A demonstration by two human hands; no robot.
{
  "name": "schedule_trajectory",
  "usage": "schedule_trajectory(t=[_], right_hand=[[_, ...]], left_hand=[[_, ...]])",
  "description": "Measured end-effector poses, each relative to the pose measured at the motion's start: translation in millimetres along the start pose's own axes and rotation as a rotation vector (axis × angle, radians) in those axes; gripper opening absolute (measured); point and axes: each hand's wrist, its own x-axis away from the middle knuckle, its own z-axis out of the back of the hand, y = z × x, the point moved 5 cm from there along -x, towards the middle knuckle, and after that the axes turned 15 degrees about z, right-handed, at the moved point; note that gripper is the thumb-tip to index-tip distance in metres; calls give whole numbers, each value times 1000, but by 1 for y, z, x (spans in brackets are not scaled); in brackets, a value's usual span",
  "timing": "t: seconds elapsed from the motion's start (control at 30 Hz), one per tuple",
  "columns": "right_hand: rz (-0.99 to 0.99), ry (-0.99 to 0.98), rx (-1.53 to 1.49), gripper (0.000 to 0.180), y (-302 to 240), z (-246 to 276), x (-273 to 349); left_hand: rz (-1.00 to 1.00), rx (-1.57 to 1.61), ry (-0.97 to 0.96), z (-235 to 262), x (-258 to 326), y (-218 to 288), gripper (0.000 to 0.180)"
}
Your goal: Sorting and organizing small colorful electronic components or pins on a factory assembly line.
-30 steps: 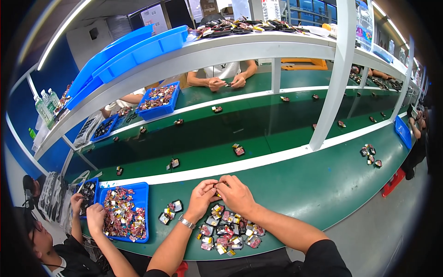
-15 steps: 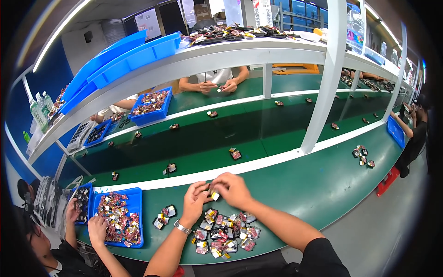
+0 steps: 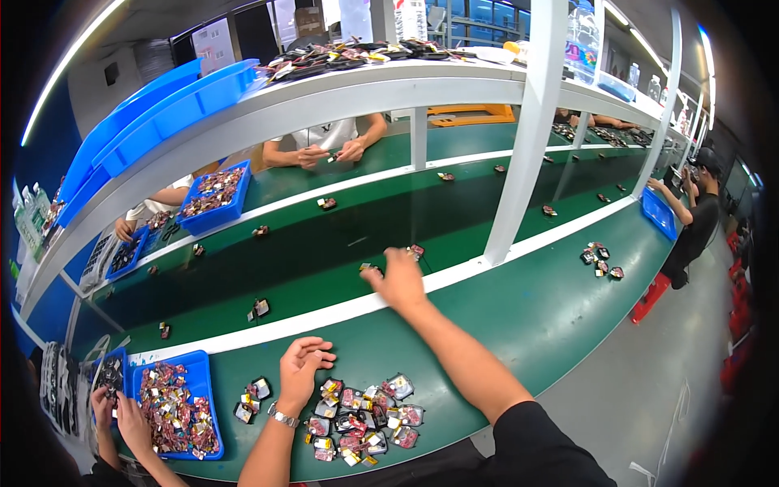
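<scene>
Your right hand (image 3: pixel 399 280) reaches over the belt (image 3: pixel 324 243), fingers spread above a small part (image 3: pixel 370 267). Your left hand (image 3: pixel 302 369) rests open and empty by the pile of parts (image 3: pixel 365 418) on the desk (image 3: pixel 519 316). Each part looks light and stiff; pinch it by its edges.

Two bare forearms enter from the lower edge of the frame. The left hand (image 3: pixel 302 372), at lower centre-left, has a silver metal-link watch band around its wrist. The right hand (image 3: pixel 399 280), near the middle of the frame, wears nothing on wrist or fingers. The right arm's upper part, at lower right, is covered by a short black sleeve
</scene>
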Motion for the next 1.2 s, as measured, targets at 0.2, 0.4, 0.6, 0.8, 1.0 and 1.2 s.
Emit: schedule_trajectory(t=[0.2,0.4,0.6,0.8,1.0,1.2], right_hand=[[-49,-136,58,45,7,-12,11],[-8,3,-147,44,-1,2,18],[225,-154,-616,51,-100,33,59],[392,-434,-615,62,-126,61,67],[506,-360,-573,46,-137,58,64],[536,-273,-455,28,-135,53,65]], left_hand=[[8,-2,-19,-9,-2,3,20],[31,46,-12,-1,-5,-3,19],[130,171,-60,16,-3,-2,30],[257,64,-348,-6,-4,-1,41],[247,170,-329,-2,5,0,41],[229,172,-308,-5,4,1,38]])
